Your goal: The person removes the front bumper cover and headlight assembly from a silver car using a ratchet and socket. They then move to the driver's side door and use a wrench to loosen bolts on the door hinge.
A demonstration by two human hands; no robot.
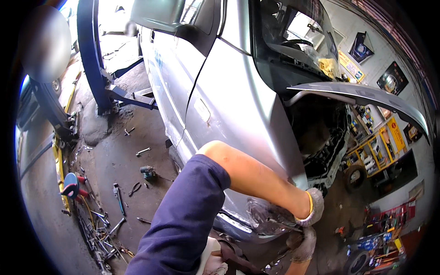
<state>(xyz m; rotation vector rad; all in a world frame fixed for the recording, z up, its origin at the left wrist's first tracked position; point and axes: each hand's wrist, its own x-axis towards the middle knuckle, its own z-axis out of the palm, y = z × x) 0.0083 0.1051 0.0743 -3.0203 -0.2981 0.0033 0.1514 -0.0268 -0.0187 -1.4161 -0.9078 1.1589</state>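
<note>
My left arm, in a navy sleeve, crosses in front of the silver car's front fender (238, 105). At its end, my left hand (315, 207), in a grey knit glove with a yellow cuff, is at the car's front corner beside the dark engine bay (316, 133). Just below it is my right hand (303, 245), gloved too, close to the headlight area (268, 217). The fingers of both hands are turned away or hidden, so what they hold cannot be made out. Over the bay, the hood (366, 94) stands raised.
Blue lift posts (89, 55) stand at the left, with a lift arm reaching under the car. On the floor lie a power tool (147, 172), a wrench (143, 151), pliers (134, 189) and several scattered tools. Tyres (355, 178) and yellow shelving (373, 153) are at the right.
</note>
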